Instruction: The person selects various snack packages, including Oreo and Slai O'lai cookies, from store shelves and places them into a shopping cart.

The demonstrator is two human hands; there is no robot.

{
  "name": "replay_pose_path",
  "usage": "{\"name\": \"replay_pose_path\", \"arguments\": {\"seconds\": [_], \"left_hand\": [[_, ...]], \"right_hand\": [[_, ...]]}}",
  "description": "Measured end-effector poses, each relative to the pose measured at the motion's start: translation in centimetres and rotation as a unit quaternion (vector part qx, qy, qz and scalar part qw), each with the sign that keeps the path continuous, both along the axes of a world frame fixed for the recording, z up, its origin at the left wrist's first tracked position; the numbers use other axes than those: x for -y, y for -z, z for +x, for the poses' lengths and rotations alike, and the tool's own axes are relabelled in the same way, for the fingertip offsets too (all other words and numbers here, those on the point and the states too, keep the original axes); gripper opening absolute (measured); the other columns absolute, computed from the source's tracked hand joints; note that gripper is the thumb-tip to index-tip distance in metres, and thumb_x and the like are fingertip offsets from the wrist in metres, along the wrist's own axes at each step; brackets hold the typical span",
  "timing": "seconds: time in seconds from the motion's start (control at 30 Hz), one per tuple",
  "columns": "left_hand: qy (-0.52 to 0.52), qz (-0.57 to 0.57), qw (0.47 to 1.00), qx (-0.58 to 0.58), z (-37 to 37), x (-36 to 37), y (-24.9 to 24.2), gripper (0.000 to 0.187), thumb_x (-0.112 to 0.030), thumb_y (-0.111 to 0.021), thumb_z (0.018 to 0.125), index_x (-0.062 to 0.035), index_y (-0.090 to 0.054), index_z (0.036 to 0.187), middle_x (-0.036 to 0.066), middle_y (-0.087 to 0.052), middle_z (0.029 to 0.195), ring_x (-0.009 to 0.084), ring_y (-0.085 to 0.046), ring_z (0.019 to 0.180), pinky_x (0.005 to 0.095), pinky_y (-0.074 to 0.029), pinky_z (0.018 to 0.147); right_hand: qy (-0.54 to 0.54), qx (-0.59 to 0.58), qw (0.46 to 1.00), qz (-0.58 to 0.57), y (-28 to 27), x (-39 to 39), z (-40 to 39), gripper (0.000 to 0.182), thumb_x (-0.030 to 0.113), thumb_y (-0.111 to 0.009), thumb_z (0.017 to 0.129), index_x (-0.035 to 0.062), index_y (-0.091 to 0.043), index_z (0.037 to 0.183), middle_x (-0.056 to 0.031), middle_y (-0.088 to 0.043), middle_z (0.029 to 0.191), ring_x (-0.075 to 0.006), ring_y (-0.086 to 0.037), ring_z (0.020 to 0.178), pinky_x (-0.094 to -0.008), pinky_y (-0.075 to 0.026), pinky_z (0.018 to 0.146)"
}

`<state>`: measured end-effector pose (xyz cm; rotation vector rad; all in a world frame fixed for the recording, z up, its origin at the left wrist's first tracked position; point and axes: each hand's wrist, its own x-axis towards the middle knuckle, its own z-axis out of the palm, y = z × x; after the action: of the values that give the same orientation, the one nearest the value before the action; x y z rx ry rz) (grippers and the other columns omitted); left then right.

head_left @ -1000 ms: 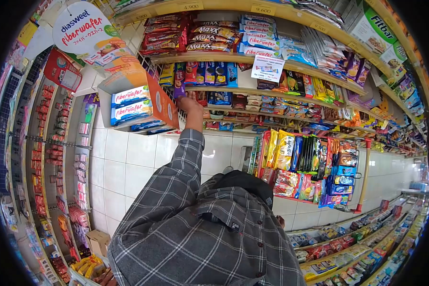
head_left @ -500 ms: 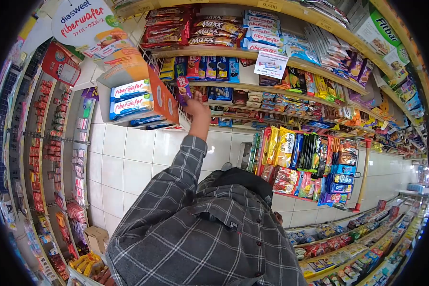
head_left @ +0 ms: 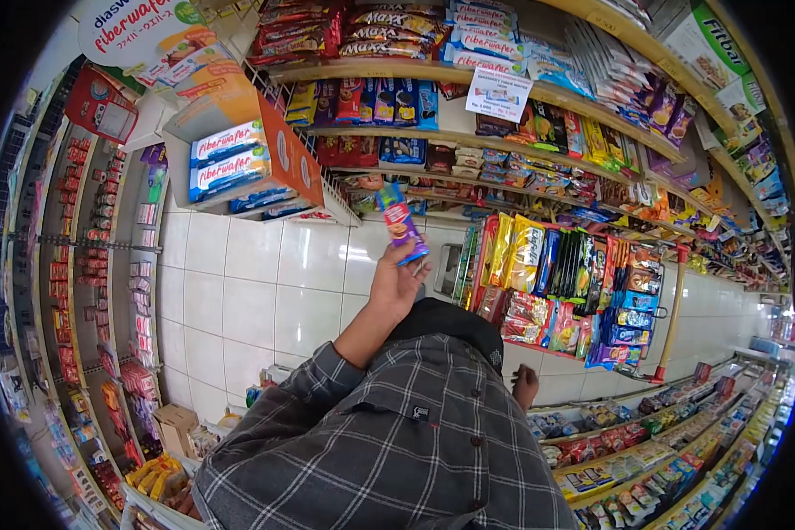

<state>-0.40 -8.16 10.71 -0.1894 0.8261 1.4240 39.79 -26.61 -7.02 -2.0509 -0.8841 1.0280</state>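
Observation:
My left hand [head_left: 403, 274] is closed on the lower end of a purple and red snack pack [head_left: 401, 223], held upright over the white tiled floor, a little in front of the snack shelves. The pack's top end is green and blue. My right hand [head_left: 526, 386] hangs low beside the dark checked shirt, with nothing seen in it and its fingers slightly apart. Nearest to it is a red-framed basket [head_left: 539, 352] filled with wafer and biscuit packs.
A Fiberwafer display box [head_left: 296, 163] juts out at the upper left. Snack shelves [head_left: 397, 71] curve across the top, with a hanging price card [head_left: 498, 93]. More stocked shelves stand at the left and lower right. A cardboard box [head_left: 177, 427] is at the lower left.
My left hand has drawn back from the shelf, down and to the right, bringing the purple pack with it. More of my right hand now shows beside the shirt.

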Motion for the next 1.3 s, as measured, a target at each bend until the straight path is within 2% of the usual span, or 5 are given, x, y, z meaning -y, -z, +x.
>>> {"name": "replay_pose_path", "arguments": {"seconds": [0.4,0.53,0.63,0.77,1.3], "left_hand": [[0.208,0.290,0.907,-0.226,14.0,0.4,-7.2,0.055,-0.005,-0.071,0.083,-0.0048,-0.042,0.129,0.005,-0.054,0.120,0.0192,-0.055,0.107,0.0328,-0.043,0.094],[0.185,0.372,0.667,-0.618,18.8,1.9,-6.9,0.069,-0.013,-0.080,0.074,-0.0012,-0.040,0.128,0.010,-0.050,0.122,0.0228,-0.050,0.111,0.0345,-0.039,0.098],[0.322,0.386,0.739,-0.449,20.2,3.2,-8.3,0.073,-0.015,-0.081,0.071,-0.0012,-0.039,0.129,0.012,-0.049,0.123,0.0248,-0.050,0.110,0.0351,-0.040,0.097],[0.176,0.313,0.931,-0.064,20.5,3.9,-5.3,0.051,-0.021,-0.060,0.092,-0.0024,-0.037,0.133,0.013,-0.052,0.126,0.0237,-0.055,0.112,0.0412,-0.048,0.093],[0.419,0.147,0.853,-0.275,30.2,6.7,-6.0,0.018,-0.005,-0.061,0.088,0.0011,-0.056,0.104,0.011,-0.065,0.097,0.0175,-0.066,0.085,0.0329,-0.059,0.071]], "right_hand": [[-0.231,-0.244,0.915,0.224,-26.9,-16.6,-9.4,0.032,0.011,-0.055,0.095,-0.0007,-0.052,0.124,-0.0086,-0.063,0.106,-0.0141,-0.060,0.095,-0.0280,-0.049,0.083],[-0.211,-0.345,0.888,0.218,-27.4,-15.7,-6.5,0.030,0.007,-0.061,0.091,-0.0011,-0.055,0.119,-0.0074,-0.063,0.106,-0.0135,-0.060,0.098,-0.0282,-0.048,0.085],[-0.192,-0.329,0.890,0.249,-28.1,-14.6,-1.9,0.031,0.008,-0.065,0.088,-0.0026,-0.056,0.116,-0.0066,-0.063,0.105,-0.0120,-0.060,0.096,-0.0266,-0.048,0.084],[-0.231,-0.365,0.879,0.202,-27.2,-12.3,4.7,0.028,0.013,-0.066,0.088,-0.0009,-0.061,0.113,-0.0059,-0.064,0.104,-0.0111,-0.061,0.093,-0.0243,-0.050,0.080],[0.145,-0.325,0.906,0.228,-21.4,-6.2,15.2,0.023,0.020,-0.068,0.087,0.0052,-0.063,0.104,0.0019,-0.063,0.080,-0.0053,-0.054,0.067,-0.0210,-0.040,0.058]]}}
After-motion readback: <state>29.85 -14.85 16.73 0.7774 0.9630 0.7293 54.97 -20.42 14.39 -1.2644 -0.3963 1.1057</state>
